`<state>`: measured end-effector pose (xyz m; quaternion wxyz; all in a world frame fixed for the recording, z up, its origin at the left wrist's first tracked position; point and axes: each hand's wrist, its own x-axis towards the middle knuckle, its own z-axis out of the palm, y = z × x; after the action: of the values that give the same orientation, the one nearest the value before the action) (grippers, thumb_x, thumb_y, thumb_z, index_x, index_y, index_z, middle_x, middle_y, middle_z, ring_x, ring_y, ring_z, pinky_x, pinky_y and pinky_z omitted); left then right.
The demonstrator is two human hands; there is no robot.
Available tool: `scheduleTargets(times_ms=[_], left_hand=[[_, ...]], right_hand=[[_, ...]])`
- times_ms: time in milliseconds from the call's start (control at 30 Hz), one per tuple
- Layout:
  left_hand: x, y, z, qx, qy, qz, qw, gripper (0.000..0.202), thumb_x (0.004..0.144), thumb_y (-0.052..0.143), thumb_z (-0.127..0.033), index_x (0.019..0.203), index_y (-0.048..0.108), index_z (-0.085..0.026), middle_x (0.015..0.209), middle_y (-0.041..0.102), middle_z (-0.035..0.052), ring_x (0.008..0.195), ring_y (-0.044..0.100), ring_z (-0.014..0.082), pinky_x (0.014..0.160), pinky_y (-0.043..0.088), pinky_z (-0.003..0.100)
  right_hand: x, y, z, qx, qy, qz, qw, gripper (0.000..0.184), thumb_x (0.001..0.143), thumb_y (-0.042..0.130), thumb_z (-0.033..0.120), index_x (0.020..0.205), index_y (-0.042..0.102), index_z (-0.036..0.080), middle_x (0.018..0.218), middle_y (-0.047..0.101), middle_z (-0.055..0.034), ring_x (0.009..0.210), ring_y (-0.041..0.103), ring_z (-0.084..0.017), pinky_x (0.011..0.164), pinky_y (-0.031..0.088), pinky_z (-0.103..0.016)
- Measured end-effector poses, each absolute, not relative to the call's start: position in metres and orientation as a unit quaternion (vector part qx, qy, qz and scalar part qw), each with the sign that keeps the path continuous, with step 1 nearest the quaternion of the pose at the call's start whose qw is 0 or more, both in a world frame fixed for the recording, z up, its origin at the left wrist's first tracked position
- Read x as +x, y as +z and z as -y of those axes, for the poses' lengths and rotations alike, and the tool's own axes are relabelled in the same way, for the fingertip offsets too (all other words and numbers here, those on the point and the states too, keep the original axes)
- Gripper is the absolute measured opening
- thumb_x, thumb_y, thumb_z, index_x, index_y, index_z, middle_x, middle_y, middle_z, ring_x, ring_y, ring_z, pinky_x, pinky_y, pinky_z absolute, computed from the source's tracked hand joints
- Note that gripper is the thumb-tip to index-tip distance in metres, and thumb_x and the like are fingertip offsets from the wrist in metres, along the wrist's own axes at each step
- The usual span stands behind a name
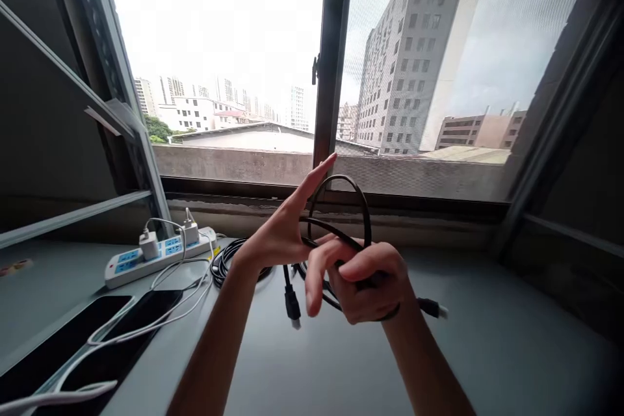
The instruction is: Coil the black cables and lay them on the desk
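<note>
A black cable (366, 211) with HDMI-type plugs is held in loops above the tabletop. My right hand (363, 279) is closed around its loops, with the index finger curled forward. My left hand (287, 224) is held up beside it, its visible fingers stretched out and pointing up and right. Strands of the cable run against or close to the left palm; the contact is partly hidden. One plug (292, 304) hangs down between the two hands, and another plug (431, 308) sticks out to the right behind my right wrist.
Behind my left hand lies a coil of black cable (227, 263) on the grey table (312, 370). A white power strip (160, 257) with two chargers stands at the left, with white cables (141, 328) trailing over two dark flat devices (73, 331). A window fills the back, with metal shelf posts at left.
</note>
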<state>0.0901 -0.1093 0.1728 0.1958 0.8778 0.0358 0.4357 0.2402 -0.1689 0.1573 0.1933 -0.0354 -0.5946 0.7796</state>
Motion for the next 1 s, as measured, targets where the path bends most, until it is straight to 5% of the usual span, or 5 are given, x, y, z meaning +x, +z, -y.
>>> scheduleTargets(times_ms=[167,333,500,767,1000], left_hand=[[0.081,0.178,0.11,0.893,0.379,-0.045,0.24,0.074,0.067,0.067,-0.04,0.134,0.039,-0.025,0.14,0.04,0.0078,0.131,0.034,0.0275,0.11,0.026,0.039],[0.085,0.18,0.111,0.882,0.41,-0.186,0.138,0.026,0.068,0.063,-0.028,0.092,0.062,-0.019,0.086,0.064,0.0044,0.079,0.058,0.0169,0.075,0.047,0.028],[0.092,0.174,0.101,0.809,0.486,-0.287,0.163,0.026,0.07,0.058,-0.028,0.049,0.047,-0.016,0.043,0.042,-0.0048,0.042,0.042,0.0067,0.041,0.031,0.019],[0.099,0.173,0.102,0.656,0.578,-0.267,0.406,0.034,0.07,0.061,-0.028,0.046,0.038,-0.02,0.03,0.029,-0.0099,0.023,0.022,0.003,0.026,0.013,0.02],[0.128,0.162,0.12,0.653,0.589,-0.218,0.424,0.04,0.076,0.054,-0.033,0.045,0.032,-0.02,0.035,0.03,-0.0085,0.025,0.027,0.0035,0.027,0.019,0.021]], right_hand=[[0.24,0.162,0.163,-0.154,0.794,0.578,0.109,0.03,0.08,0.055,0.041,0.076,0.056,0.011,0.029,0.027,0.009,0.024,0.023,-0.006,0.028,0.022,-0.014],[0.245,0.174,0.181,-0.162,0.742,0.605,0.239,0.028,0.083,0.051,0.033,0.092,0.061,0.009,0.035,0.022,0.0113,0.028,0.013,-0.004,0.026,0.02,-0.013],[0.268,0.177,0.193,-0.28,0.543,0.688,0.392,0.035,0.081,0.061,0.026,0.114,0.059,0.016,0.05,0.036,0.009,0.035,0.034,-0.005,0.036,0.042,-0.016],[0.27,0.169,0.171,-0.413,0.255,0.639,0.597,0.063,0.075,0.07,0.039,0.131,0.043,0.024,0.081,0.055,0.0025,0.054,0.054,-0.008,0.054,0.054,-0.023],[0.283,0.173,0.177,-0.408,0.258,0.575,0.661,0.034,0.074,0.07,0.042,0.059,0.048,0.02,0.043,0.03,0.0087,0.03,0.021,-0.002,0.025,0.018,-0.016]])
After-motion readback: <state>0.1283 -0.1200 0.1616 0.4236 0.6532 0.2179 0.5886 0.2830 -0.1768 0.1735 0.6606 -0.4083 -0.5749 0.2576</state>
